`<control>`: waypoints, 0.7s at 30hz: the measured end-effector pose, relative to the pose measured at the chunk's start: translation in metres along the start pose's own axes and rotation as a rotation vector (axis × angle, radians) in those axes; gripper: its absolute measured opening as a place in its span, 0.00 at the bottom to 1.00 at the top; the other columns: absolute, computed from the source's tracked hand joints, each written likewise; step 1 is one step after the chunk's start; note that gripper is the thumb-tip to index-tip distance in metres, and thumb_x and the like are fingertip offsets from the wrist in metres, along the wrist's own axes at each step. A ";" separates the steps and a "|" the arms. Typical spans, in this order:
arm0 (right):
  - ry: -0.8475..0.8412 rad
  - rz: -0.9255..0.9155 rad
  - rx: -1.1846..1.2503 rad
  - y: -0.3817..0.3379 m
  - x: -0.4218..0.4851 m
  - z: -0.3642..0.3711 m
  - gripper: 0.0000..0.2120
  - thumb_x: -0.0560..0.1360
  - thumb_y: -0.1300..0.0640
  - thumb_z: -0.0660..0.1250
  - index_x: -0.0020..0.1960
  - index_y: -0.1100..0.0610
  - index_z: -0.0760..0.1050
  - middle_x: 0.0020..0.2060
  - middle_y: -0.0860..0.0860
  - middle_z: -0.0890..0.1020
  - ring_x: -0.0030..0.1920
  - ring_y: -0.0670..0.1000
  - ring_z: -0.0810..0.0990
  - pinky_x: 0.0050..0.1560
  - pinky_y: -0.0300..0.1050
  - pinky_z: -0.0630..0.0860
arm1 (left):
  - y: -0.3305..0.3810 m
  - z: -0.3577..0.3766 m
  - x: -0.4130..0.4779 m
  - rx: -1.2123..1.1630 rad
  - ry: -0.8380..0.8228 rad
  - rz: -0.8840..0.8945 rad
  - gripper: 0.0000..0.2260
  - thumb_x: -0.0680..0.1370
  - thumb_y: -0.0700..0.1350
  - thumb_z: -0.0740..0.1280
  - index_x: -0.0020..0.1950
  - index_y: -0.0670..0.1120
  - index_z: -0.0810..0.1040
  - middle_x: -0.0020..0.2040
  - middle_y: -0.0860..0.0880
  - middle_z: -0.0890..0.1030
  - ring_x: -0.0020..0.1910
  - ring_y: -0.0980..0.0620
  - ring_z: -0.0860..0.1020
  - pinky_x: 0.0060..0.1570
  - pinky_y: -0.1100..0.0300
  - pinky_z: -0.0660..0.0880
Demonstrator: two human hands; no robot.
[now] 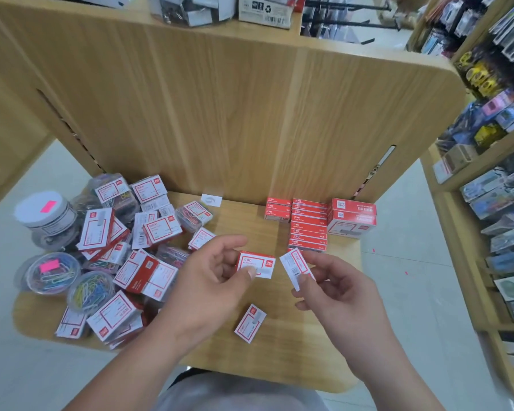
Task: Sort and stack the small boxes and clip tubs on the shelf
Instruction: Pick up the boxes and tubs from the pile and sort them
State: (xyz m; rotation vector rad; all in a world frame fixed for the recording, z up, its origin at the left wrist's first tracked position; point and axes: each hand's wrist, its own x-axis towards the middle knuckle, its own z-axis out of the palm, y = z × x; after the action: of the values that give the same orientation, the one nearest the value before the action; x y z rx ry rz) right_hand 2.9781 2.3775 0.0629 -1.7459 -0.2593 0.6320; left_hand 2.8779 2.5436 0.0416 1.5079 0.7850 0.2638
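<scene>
Small box [255,264] sits pinched in the left hand [211,274]; the right hand [339,289] pinches a second box [297,269], both above the shelf [244,221]. They seem light, stiff card, best gripped across the narrow sides. Neat stacks [307,225] stand behind; a jumble [125,241] with clip tubs [51,272] lies left.

The print on the stacked boxes [307,225] is too small for you to read. Your thumbs [251,272] hide part of each held box [257,261]. At left, the pile [125,247] buries its lower boxes. Goods [264,10] are cut by the top edge; racks [493,114] at right blur.
</scene>
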 end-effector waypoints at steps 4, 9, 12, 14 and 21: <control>0.063 -0.153 -0.214 0.004 0.005 0.001 0.20 0.74 0.68 0.70 0.47 0.40 0.82 0.42 0.50 0.81 0.35 0.51 0.81 0.33 0.36 0.74 | 0.004 -0.002 -0.003 -0.025 -0.032 0.006 0.14 0.77 0.35 0.72 0.58 0.51 0.82 0.46 0.51 0.86 0.42 0.54 0.83 0.45 0.63 0.78; 0.066 -0.291 -0.362 -0.001 0.012 0.008 0.17 0.70 0.69 0.74 0.46 0.47 0.84 0.41 0.45 0.78 0.38 0.45 0.78 0.38 0.30 0.72 | 0.004 0.003 -0.005 0.009 -0.061 0.060 0.11 0.78 0.35 0.72 0.54 0.50 0.84 0.42 0.53 0.86 0.37 0.60 0.80 0.31 0.67 0.75; 0.015 -0.291 -0.323 -0.003 0.014 0.006 0.16 0.70 0.67 0.76 0.46 0.46 0.85 0.43 0.46 0.80 0.40 0.45 0.78 0.39 0.31 0.72 | 0.003 0.004 -0.004 0.041 -0.081 0.094 0.13 0.77 0.35 0.73 0.53 0.53 0.86 0.43 0.53 0.86 0.41 0.57 0.82 0.38 0.66 0.78; -0.021 -0.345 -0.363 -0.003 0.015 0.005 0.15 0.72 0.65 0.75 0.48 0.45 0.83 0.46 0.45 0.81 0.48 0.47 0.80 0.44 0.33 0.73 | 0.005 0.006 -0.005 0.070 -0.146 0.100 0.18 0.78 0.34 0.72 0.53 0.59 0.86 0.45 0.53 0.87 0.44 0.56 0.83 0.47 0.62 0.80; -0.111 -0.245 -0.144 -0.004 0.014 0.007 0.12 0.76 0.67 0.72 0.51 0.50 0.82 0.42 0.48 0.86 0.43 0.50 0.84 0.45 0.38 0.79 | 0.005 0.012 -0.005 0.073 -0.183 0.064 0.16 0.78 0.33 0.71 0.57 0.54 0.84 0.46 0.55 0.87 0.45 0.58 0.83 0.49 0.64 0.79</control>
State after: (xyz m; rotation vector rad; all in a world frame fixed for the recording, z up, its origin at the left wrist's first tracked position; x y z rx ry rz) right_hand 2.9868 2.3908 0.0618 -1.7829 -0.5986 0.5423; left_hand 2.8830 2.5313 0.0460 1.6027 0.6067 0.1431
